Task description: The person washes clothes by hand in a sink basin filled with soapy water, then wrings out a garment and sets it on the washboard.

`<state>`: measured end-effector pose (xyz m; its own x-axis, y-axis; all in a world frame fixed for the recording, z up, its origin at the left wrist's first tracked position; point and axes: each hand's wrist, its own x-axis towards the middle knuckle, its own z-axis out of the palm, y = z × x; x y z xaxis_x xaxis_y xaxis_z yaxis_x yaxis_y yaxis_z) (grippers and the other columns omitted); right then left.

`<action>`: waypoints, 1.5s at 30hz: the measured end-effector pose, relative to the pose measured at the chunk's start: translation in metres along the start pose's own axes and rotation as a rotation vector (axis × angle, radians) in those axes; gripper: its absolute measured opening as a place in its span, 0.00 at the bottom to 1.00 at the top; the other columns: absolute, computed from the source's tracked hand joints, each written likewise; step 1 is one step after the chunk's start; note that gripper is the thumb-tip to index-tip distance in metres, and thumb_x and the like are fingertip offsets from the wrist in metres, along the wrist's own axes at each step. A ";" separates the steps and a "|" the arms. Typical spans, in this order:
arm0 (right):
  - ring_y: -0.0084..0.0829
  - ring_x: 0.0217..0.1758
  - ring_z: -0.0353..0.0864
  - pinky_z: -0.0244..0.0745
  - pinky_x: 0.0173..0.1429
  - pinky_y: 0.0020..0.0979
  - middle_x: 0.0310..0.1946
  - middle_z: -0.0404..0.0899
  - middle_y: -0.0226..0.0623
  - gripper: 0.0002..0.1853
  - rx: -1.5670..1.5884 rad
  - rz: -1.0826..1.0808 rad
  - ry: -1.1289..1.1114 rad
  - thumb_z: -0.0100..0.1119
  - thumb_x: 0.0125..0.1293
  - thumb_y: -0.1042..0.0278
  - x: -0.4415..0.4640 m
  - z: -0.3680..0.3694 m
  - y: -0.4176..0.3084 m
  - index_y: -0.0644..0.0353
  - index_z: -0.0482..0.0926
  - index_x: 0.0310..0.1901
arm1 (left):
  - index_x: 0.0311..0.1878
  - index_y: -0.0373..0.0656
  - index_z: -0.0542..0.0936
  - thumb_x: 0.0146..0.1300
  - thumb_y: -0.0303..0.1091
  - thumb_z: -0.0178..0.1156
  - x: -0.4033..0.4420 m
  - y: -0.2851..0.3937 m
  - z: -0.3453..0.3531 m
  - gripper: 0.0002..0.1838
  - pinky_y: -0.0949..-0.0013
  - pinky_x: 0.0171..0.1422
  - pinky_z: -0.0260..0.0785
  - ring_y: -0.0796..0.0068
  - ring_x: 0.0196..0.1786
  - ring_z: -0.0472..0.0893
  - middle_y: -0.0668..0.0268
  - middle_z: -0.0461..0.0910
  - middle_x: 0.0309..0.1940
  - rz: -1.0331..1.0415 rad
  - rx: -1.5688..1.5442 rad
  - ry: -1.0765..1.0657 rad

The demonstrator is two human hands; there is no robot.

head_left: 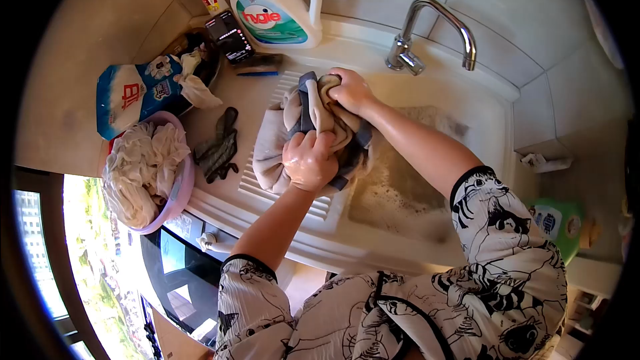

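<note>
A wet, bunched-up garment (270, 143), beige with dark grey parts, lies on the ribbed washboard (257, 183) of the laundry sink. My left hand (311, 160) is closed on its near side, fingers curled into the cloth. At the far side my right hand (351, 91) grips a folded part of the same garment. Some of the cloth hangs over the basin edge, beside the murky, sudsy water (400, 187). Both hands look wet. What kind of garment it is cannot be made out.
A chrome faucet (437, 10) rises behind the basin. At the back stand a detergent jug (277, 10) and a phone (230, 37). To the left are a blue-white packet (143, 93), a pink tub (181, 190) of pale laundry and a dark cloth (219, 147). A green bottle (557, 223) stands at right.
</note>
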<state>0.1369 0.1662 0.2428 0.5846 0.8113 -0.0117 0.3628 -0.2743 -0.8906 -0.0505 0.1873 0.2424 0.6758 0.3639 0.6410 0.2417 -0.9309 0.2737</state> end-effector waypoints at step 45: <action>0.44 0.51 0.76 0.69 0.54 0.38 0.50 0.76 0.54 0.30 0.877 0.686 0.792 0.47 0.67 0.47 -0.079 0.019 0.051 0.72 0.71 0.54 | 0.53 0.68 0.80 0.40 0.66 0.67 0.034 0.030 0.019 0.33 0.60 0.37 0.71 0.63 0.31 0.77 0.77 0.71 0.65 0.070 0.342 -0.215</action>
<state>0.0957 0.0984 0.1901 0.8222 0.0545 -0.5666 -0.5674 0.1574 -0.8082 -0.0072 0.1708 0.2592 0.8202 0.3181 0.4754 0.3827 -0.9229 -0.0427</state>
